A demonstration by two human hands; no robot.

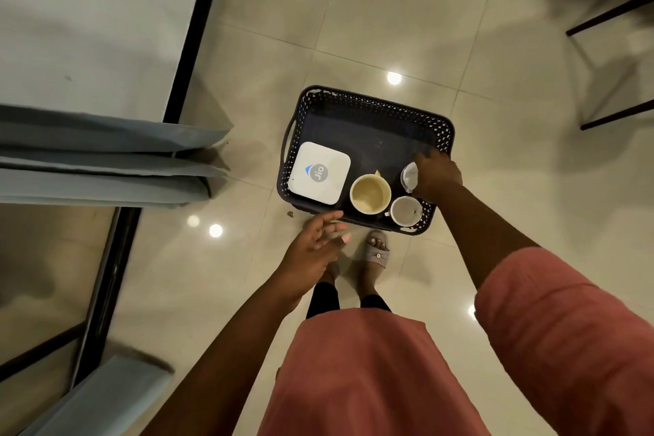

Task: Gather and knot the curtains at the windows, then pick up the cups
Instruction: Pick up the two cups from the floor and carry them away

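Cup step: your right hand [436, 176] grips the small cup [409, 176] in the basket [371, 106]; left hand [316, 244] open, empty. Next, lift straight up.

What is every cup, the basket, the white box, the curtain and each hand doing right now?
Cream cup: upright in basket, empty.
Grey cup: upright, empty.
Third cup: gripped by right hand.
Basket: on floor.
White box: flat in basket.
Left hand: open, holding nothing.
Curtain: hanging loose.
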